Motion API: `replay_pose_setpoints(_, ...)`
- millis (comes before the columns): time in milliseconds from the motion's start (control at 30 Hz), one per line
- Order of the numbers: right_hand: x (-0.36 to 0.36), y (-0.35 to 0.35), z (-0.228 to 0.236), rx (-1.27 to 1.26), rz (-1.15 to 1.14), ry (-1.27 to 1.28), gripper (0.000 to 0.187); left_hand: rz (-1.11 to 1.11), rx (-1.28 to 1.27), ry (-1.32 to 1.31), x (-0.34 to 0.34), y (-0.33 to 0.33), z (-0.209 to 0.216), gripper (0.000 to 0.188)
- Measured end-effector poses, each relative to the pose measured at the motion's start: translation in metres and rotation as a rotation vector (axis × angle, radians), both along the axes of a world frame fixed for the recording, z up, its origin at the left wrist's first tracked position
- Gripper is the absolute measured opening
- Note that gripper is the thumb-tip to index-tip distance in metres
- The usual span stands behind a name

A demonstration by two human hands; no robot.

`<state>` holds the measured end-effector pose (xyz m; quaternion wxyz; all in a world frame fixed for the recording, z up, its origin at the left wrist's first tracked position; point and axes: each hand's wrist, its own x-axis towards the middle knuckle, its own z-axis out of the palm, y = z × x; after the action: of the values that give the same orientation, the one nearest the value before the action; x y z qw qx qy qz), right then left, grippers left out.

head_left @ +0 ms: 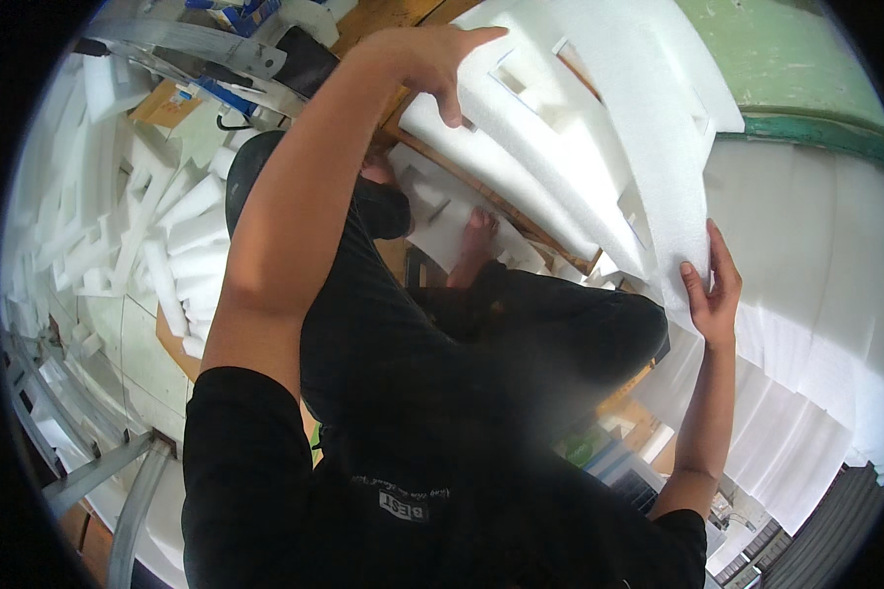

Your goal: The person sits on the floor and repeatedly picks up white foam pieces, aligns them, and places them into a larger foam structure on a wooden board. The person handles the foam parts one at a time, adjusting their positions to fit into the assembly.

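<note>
White foam sheets (pixel 560 133) with rectangular cut-outs lie in front of me, on and over a brown wooden board. A long white foam strip (pixel 648 108) runs from the far side toward my right hand (pixel 715 294). That hand pinches the strip's near end at its right edge, thumb on top and fingers along the side. My left hand (pixel 427 64) reaches to the far left edge of the foam. Its thumb and forefinger are spread wide apart with nothing seen between them; whether it touches the foam I cannot tell.
Many white foam offcuts (pixel 187 221) are heaped on the left. Metal bars (pixel 133 491) stand at the lower left. Stacked white foam sheets (pixel 805 245) fill the right side, below a green edge (pixel 825 135). My bare foot (pixel 476 240) rests near the board.
</note>
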<state>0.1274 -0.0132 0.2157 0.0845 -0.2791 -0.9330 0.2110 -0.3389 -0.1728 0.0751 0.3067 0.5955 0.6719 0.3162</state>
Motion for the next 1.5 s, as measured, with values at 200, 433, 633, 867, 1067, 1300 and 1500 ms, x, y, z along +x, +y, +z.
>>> replay_pose_setpoints(200, -0.003, 0.006, -0.016, -0.093, -0.064, 0.114, 0.058, 0.183, 0.096, 0.321, 0.013, 0.001, 0.055, 0.083)
replay_pose_setpoints(433, -0.035, 0.002, -0.019, -0.001, -0.019, 0.012, 0.059, 0.404, 0.053, 0.226, -0.023, 0.02, 0.029, 0.069)
replay_pose_setpoints(633, -0.066, -0.009, -0.011, 0.131, 0.111, -0.05, 0.058, 0.326, 0.642, 0.137, -0.049, 0.023, 0.04, 0.044)
replay_pose_setpoints(867, -0.084, -0.013, -0.018, 0.226, 0.183, -0.097, 0.058, 0.258, 0.597, -0.144, -0.036, 0.038, 0.032, 0.041)
replay_pose_setpoints(1067, -0.089, -0.013, -0.021, 0.234, 0.171, -0.118, 0.059, 0.342, 0.555, -0.176, -0.033, 0.035, 0.035, 0.035)
replay_pose_setpoints(1300, -0.094, -0.013, -0.023, 0.219, 0.17, -0.136, 0.059, 0.408, 0.482, -0.158, -0.035, 0.035, 0.033, 0.03)
replay_pose_setpoints(1500, -0.093, -0.012, -0.025, 0.232, 0.175, -0.144, 0.059, 0.454, 0.449, -0.197, -0.029, 0.031, 0.033, 0.028)
